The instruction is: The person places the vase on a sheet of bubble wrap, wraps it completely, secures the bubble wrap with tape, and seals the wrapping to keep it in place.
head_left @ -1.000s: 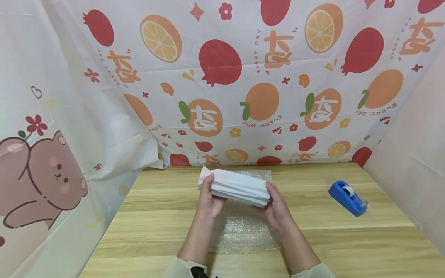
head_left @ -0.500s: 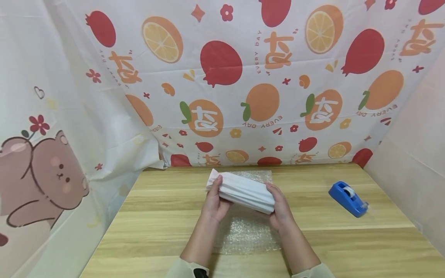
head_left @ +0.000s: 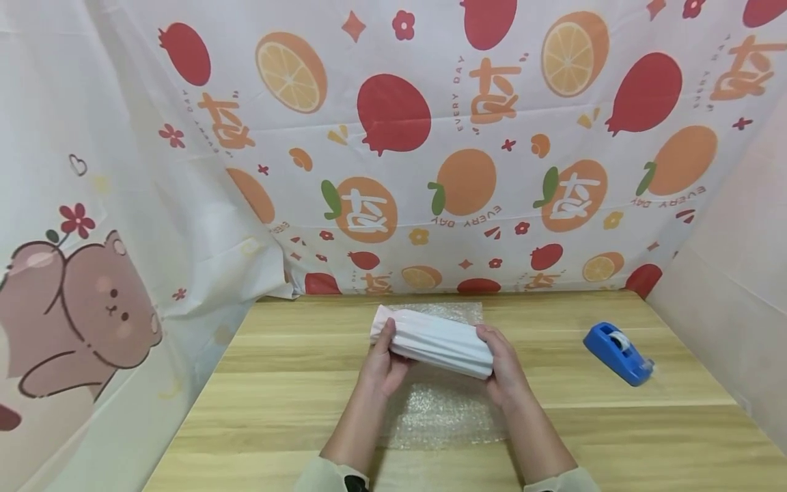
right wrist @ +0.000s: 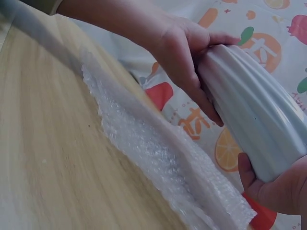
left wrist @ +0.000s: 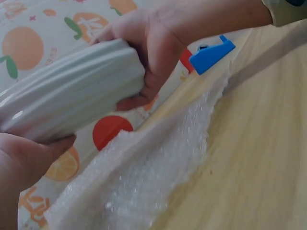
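Note:
A white fluted vase with a pinkish neck lies on its side in the air, tilted down to the right, above a sheet of bubble wrap. My left hand grips it near the neck, thumb on top. At the base end, my right hand holds the vase with its fingers curled around the edge. The left wrist view shows the vase's ridged side and the right hand wrapped about its base. In the right wrist view, the left hand is at the narrower end.
A blue tape dispenser stands at the right of the wooden table. Fruit-printed cloth hangs behind the table, and a bear-printed cloth hangs on the left side.
Both hands have carried the vase a little to the right and slightly downward. Their hold on it looks the same. The bubble wrap and tape dispenser stay in place.

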Demonstrator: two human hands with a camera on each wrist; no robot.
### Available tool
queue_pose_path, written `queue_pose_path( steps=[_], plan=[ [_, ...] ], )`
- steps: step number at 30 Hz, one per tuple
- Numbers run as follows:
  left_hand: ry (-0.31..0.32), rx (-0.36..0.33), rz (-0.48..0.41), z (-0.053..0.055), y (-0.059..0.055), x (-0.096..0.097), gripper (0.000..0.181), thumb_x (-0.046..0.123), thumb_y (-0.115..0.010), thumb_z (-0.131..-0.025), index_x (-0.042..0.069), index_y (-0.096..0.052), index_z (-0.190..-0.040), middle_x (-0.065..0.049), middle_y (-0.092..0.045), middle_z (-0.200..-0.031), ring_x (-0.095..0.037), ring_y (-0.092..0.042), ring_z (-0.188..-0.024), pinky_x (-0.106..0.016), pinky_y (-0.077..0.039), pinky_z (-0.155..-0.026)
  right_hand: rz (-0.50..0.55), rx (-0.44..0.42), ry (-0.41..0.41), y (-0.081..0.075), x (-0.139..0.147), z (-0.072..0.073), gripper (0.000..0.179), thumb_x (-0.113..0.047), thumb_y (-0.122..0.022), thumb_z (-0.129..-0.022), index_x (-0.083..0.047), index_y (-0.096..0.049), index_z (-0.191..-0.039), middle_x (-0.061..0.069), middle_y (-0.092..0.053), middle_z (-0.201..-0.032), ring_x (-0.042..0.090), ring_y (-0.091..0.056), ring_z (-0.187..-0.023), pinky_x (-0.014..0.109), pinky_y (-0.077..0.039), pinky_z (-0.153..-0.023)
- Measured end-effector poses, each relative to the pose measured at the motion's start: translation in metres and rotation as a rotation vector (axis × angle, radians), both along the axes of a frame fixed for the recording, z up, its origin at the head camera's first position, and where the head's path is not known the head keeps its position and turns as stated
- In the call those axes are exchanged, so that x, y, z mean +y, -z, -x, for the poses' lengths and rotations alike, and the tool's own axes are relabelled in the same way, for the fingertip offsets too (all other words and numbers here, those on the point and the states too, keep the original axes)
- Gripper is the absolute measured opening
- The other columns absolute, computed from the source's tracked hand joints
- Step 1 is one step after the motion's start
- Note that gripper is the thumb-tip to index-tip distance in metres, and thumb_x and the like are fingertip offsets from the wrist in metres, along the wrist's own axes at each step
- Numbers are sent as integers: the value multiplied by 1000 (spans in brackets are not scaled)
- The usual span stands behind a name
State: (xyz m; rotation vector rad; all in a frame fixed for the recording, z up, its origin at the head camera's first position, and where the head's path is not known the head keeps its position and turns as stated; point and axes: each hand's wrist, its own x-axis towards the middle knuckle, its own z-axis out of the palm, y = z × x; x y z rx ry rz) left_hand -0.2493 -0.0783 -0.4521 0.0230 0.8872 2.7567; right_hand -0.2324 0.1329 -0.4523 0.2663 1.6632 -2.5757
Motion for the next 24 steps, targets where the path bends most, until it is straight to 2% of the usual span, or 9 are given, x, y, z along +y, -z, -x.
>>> queue_pose_path(
  steps=[4,7,9,10,14,18,21,24],
  plan=[
    [142,139,30,-3,7,-12,44,44,-56,-97,20,-48,-132,-2,-58,-130,-20,-54,-123,-60,-22,-115,-10,2,-4,0,7,0,10,-34,-53,-99,-27,-61,-98,1,-56,-107,19,-55,-94,33,-46,-76],
    [229,241,52,-7,9,-22,53,43,-58,-96,19,-44,-140,-5,-52,-139,-23,-50,-131,-59,-24,-115,-5,9,-13,0,12,0,12,-32,-52,-99,-28,-63,-97,2,-57,-108,20,-56,-94,34,-46,-77],
    [258,269,64,-10,9,-27,55,40,-61,-96,18,-42,-143,-6,-50,-141,-25,-48,-134,-57,-26,-115,1,8,-24,0,15,-1,12,-31,-52,-99,-28,-63,-96,1,-58,-108,20,-56,-94,35,-47,-76],
    [262,274,72,-11,8,-29,55,38,-62,-95,17,-43,-142,-7,-50,-141,-26,-47,-134,-57,-27,-115,0,8,-30,0,16,-1,12,-31,-52,-98,-28,-63,-97,1,-58,-107,20,-56,-93,35,-47,-75],
    [242,220,131,-15,5,-35,51,36,-65,-93,17,-44,-135,-8,-52,-135,-27,-49,-129,-55,-29,-114,-7,-1,-43,1,20,-2,10,-29,-54,-97,-24,-62,-101,1,-58,-104,19,-58,-89,34,-48,-71],
    [234,183,211,-19,4,-41,48,34,-60,-97,14,-40,-136,-9,-52,-131,-28,-48,-125,-55,-29,-115,-18,-18,-73,3,23,-5,9,-26,-55,-97,-22,-62,-102,2,-60,-102,19,-60,-87,34,-50,-70],
    [233,179,310,-20,5,-46,45,27,-52,-101,10,-35,-139,-6,-55,-128,-26,-52,-122,-52,-33,-113,-45,-29,-97,6,25,-7,9,-27,-56,-96,-23,-63,-101,3,-60,-103,20,-60,-87,34,-50,-72],
    [236,163,414,-21,8,-50,40,19,-49,-103,9,-36,-139,-2,-58,-123,-21,-58,-114,-46,-43,-105,-74,-22,-116,7,28,-10,10,-26,-58,-96,-22,-63,-104,3,-59,-104,20,-60,-89,33,-50,-72]
  ],
)
